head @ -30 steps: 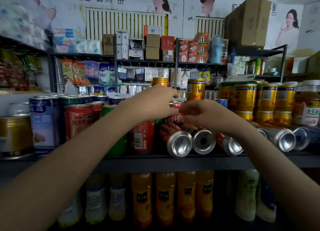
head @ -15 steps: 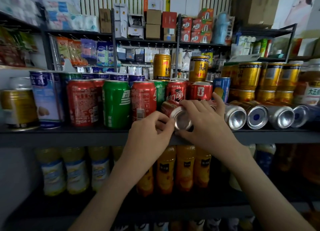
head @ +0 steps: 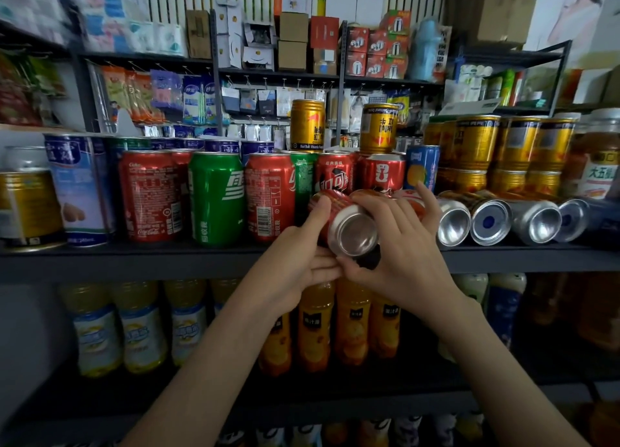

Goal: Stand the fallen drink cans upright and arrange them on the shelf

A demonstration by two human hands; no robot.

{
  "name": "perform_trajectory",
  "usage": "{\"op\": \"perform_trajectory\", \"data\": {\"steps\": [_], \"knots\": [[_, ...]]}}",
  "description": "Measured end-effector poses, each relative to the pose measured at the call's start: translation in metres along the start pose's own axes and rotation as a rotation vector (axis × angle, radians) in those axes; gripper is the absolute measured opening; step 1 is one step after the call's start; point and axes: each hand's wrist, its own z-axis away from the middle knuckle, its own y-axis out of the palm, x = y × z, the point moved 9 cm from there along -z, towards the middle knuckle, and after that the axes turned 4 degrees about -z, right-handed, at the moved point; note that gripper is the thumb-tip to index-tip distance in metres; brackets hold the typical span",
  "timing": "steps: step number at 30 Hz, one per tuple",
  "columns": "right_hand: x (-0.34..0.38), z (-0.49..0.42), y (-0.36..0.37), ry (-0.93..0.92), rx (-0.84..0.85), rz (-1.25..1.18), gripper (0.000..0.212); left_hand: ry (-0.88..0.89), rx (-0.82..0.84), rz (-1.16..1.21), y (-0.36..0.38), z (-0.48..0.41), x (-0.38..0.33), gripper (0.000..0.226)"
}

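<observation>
Dark store shelf [head: 134, 262], left hand [head: 298, 262] and right hand [head: 402, 245] both curled around one tipped red can [head: 352, 232], four fallen cans [head: 489, 223] lying just right, bases facing near

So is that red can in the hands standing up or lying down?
Lying down: the red aluminium can shows its silver base toward the camera.

A small shop — stocked shelves [head: 134, 262] of drink cans [head: 216, 198].
</observation>
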Motion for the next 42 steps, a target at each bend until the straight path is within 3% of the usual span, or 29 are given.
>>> {"op": "perform_trajectory", "data": {"steps": [9,13,22,27,32,35,42], "knots": [[-0.008,-0.003,-0.002,-0.028,0.021,-0.029,0.053,0.083,-0.024,-0.003,0.005,-0.013,-0.008,0.037],[-0.017,-0.006,-0.003,-0.003,0.086,-0.192,0.043,0.087,-0.016,0.032,0.006,-0.017,-0.008,0.037],[-0.06,-0.046,0.02,0.357,0.254,-0.336,0.046,0.282,-0.13,-0.188,-0.003,-0.017,-0.024,0.022],[-0.066,-0.07,0.039,0.494,0.429,-0.606,0.071,0.404,-0.257,-0.573,-0.007,-0.013,-0.036,0.063],[-0.071,-0.077,0.05,0.544,0.496,-0.808,0.068,0.45,-0.32,-0.867,-0.003,-0.012,-0.037,0.072],[-0.067,-0.08,0.049,0.464,0.469,-0.751,0.067,0.525,-0.399,-1.037,0.004,-0.008,-0.042,0.073],[-0.062,-0.072,0.045,0.357,0.464,-0.616,0.075,0.778,-0.487,-1.149,0.023,-0.001,-0.056,0.096]]}}
